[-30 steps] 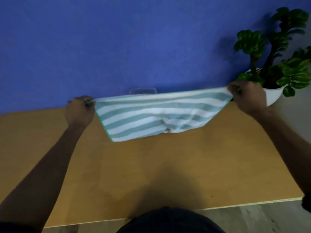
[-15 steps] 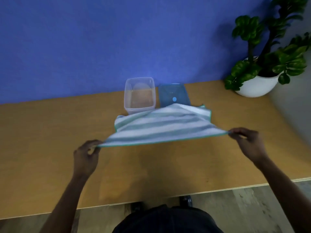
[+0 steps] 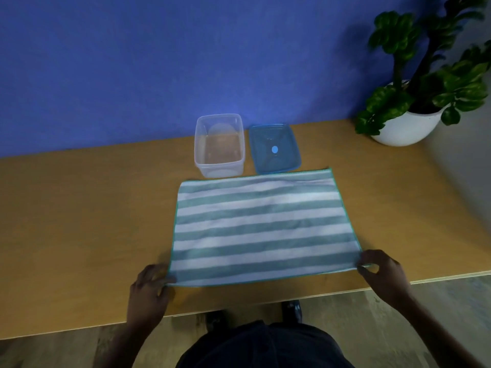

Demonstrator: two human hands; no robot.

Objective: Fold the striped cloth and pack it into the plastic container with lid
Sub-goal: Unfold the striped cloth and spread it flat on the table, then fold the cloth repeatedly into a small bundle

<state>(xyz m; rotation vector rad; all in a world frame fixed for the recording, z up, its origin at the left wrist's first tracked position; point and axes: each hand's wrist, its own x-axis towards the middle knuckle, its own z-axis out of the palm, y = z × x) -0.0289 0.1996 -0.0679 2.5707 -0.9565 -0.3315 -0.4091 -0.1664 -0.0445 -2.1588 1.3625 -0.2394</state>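
The striped cloth [image 3: 261, 225], green and white with a teal hem, lies spread flat on the wooden table [image 3: 79, 221]. My left hand [image 3: 148, 290] pinches its near left corner. My right hand [image 3: 382, 272] pinches its near right corner. Just beyond the cloth's far edge stands the clear plastic container [image 3: 219, 144], open with nothing in it. The blue lid [image 3: 275, 148] lies flat on the table to the container's right, its near edge touching or just behind the cloth.
A potted plant in a white pot [image 3: 406, 123] stands at the table's back right corner. A blue wall [image 3: 159, 62] runs along the table's far edge. The table's near edge is close to my hands, with floor below.
The cloth was held up stretched in the air, then came down and toward me. It now lies flat on the table, with both hands still on its near corners.
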